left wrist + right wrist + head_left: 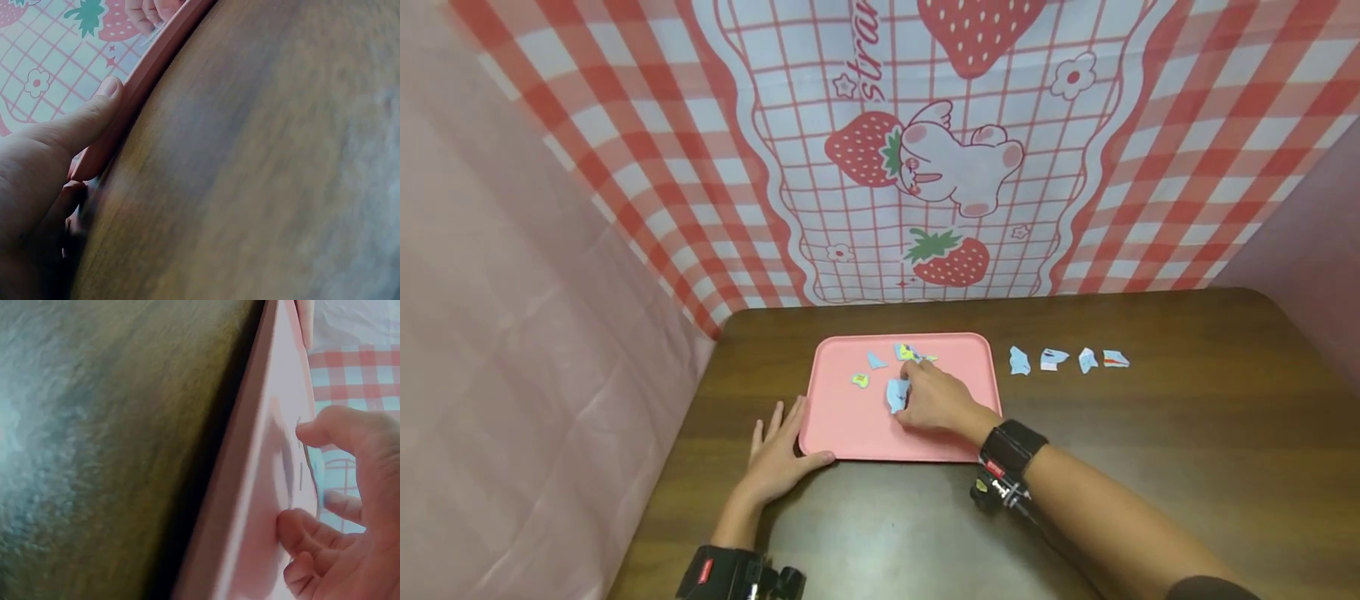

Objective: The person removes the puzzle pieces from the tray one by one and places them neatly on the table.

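Observation:
Over the middle of the pink tray (850, 425), my right hand (936, 398) curls thumb and fingers at the right edge of a light blue paper piece (897, 395). In the right wrist view that piece is seen nearly edge-on between thumb and fingers. Further paper pieces lie on the tray: a small yellow-green one (860, 381), a blue triangular one (876, 361) and a blue-and-yellow group (907, 352) near the far rim. My left hand (778, 462) rests at the tray's near left corner, fingers spread along the left side. Its thumb (94, 119) touches the rim in the left wrist view.
Right of the tray, several cut paper pieces lie in a row on the brown wooden table (1150, 450), among them a blue one (1019, 361) and a red-striped one (1116, 359). A strawberry-patterned cloth (940, 275) hangs behind the table; pink cloth hangs at both sides.

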`<state>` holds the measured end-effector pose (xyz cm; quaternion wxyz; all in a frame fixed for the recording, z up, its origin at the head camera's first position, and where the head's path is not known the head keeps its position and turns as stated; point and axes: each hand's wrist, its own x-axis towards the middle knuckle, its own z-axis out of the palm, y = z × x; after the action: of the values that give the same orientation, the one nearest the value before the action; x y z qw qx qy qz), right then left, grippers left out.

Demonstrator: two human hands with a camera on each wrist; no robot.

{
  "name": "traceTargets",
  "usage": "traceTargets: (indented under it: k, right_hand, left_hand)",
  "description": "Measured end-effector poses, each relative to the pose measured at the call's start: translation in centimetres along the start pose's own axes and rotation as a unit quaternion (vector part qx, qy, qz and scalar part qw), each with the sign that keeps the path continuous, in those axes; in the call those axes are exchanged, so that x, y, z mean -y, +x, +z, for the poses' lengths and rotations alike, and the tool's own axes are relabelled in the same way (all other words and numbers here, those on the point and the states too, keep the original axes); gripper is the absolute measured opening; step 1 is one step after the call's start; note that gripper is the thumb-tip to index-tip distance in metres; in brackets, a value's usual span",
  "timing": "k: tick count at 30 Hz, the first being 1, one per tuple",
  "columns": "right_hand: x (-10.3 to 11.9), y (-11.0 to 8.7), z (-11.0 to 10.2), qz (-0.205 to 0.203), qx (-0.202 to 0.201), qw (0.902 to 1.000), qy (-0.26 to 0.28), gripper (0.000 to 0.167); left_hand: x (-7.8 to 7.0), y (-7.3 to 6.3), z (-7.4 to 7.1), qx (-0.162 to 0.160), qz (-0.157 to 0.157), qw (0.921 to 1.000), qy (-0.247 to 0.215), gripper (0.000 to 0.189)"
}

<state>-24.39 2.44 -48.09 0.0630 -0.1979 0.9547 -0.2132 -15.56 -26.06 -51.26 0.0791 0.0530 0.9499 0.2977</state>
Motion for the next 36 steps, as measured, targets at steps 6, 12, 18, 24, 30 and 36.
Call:
traceTargets:
  k: [6,12,18,24,30,36]
  right_hand:
    - [-0.7,0.1,0.3,-0.004,-0.023,0.9971,0.072,0.055]
    - [-1.3,-0.3,0.8,0.001,-0.039,0.9876,0.152,0.051]
    - [-2.0,-0.7,1.1,0.029,-0.075,0.9698,0.23,0.035]
    - [-2.6,-0.7,1.1,0.03,-0.116,0.9601,0.252,0.034]
    - [-2.5,-1.0,0.8,0.044,-0.131,0.9444,0.298,0.032]
    - [-2.2,-1.6,-0.7,0.059,-0.144,0.9151,0.372,0.026]
  left_hand:
    - [-0.3,0.1,0.2,-0.009,0.007,0.9999,0.003,0.11]
    - [-0.7,0.2,0.6,-0.006,0.011,0.9999,-0.001,0.109]
    - [-1.1,0.4,0.9,0.001,0.014,0.9999,-0.002,0.109]
    - [-1.2,0.5,1.0,0.003,0.011,0.9999,-0.011,0.109]
    - [-0.7,-0.1,0.8,0.001,-0.001,0.9999,-0.012,0.11]
    - [-0.4,-0.5,0.4,-0.01,-0.004,0.9999,-0.011,0.109]
